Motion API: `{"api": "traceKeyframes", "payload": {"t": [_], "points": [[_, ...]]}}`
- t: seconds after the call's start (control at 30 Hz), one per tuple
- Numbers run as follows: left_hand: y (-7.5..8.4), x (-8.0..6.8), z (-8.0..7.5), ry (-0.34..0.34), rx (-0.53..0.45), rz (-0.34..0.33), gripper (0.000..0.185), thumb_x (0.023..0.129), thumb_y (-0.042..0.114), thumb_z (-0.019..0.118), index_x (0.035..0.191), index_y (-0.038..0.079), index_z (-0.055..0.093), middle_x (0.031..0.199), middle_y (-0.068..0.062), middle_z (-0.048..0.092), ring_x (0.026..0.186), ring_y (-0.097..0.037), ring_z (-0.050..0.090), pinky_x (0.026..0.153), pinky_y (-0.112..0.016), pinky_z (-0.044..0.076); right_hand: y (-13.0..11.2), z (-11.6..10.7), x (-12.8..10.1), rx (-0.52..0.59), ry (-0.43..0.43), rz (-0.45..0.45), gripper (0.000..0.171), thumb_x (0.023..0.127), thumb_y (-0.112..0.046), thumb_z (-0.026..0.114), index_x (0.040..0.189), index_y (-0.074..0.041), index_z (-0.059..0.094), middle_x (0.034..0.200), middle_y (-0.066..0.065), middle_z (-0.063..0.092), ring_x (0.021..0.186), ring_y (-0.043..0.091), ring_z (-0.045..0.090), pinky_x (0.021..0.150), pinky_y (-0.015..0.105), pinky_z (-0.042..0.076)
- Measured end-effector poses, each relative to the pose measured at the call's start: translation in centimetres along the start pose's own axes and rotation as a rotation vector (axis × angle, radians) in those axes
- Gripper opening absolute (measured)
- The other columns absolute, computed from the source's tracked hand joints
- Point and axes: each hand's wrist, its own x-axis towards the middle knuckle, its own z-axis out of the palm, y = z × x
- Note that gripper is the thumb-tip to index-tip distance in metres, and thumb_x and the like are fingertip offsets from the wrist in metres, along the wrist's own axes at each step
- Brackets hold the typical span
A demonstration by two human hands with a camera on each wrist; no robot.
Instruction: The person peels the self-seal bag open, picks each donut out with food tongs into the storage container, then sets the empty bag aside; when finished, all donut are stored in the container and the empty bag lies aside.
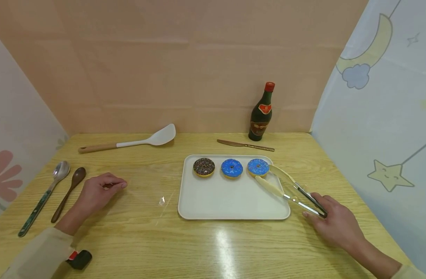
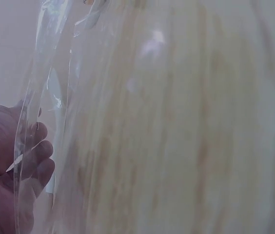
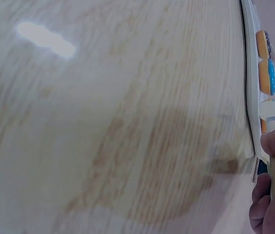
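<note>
Beside the wooden spoon, my left hand pinches the edge of a clear plastic bag, which spreads over the table toward the tray; its film crosses my curled fingers in the left wrist view. My right hand grips metal tongs with cream tips at their hinged end. The tong arms stand apart, one tip at the right side of a light blue doughnut, the other at its front. A darker blue doughnut and a chocolate doughnut lie left of it on the white tray.
A white spatula lies at the back left, a table knife behind the tray. The dark bottle stands upright near the back wall. On the left lie a metal spoon and a wooden spoon.
</note>
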Motion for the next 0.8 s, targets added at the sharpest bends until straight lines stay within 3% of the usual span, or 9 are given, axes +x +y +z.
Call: {"api": "traceKeyframes", "payload": {"t": [0.23,0.4,0.53,0.8], "points": [[0.0,0.0,0.1,0.009,-0.003,0.008,0.007,0.078,-0.001,0.076,0.081,0.005,0.076,0.073,0.004,0.063,0.065,-0.003,0.055,0.057,-0.013,0.044,-0.1,-0.1,-0.1,0.005,-0.005,0.023,0.062,0.071,-0.025,0.082,0.12,0.005,0.058,0.095,0.015,0.062,0.067,0.022,0.053,0.054,0.039,0.039],[0.1,-0.1,0.1,0.011,0.003,-0.001,0.007,0.077,0.0,0.077,0.081,0.006,0.076,0.074,0.004,0.064,0.065,-0.003,0.055,0.057,-0.013,0.043,0.2,-0.1,0.2,0.071,0.039,0.058,0.061,0.077,-0.022,0.079,0.123,0.009,0.053,0.095,0.019,0.058,0.073,0.029,0.054,0.057,0.043,0.04],[0.1,-0.2,0.0,0.008,0.002,-0.008,0.004,0.078,0.002,0.077,0.082,0.004,0.076,0.074,0.003,0.064,0.065,-0.003,0.055,0.058,-0.013,0.043,1.1,0.1,0.6,0.098,0.052,0.127,0.057,0.083,-0.022,0.073,0.121,0.012,0.046,0.085,0.019,0.049,0.069,0.029,0.044,0.055,0.039,0.034],[0.3,-0.2,-0.1,-0.012,0.048,-0.012,0.004,0.081,0.009,0.077,0.082,0.005,0.076,0.076,0.005,0.064,0.068,-0.002,0.057,0.059,-0.012,0.044,3.5,0.3,1.2,0.101,-0.089,0.328,0.072,0.094,-0.032,0.057,0.122,0.029,0.03,0.1,0.044,0.039,0.092,0.058,0.037,0.069,0.062,0.034]]}}
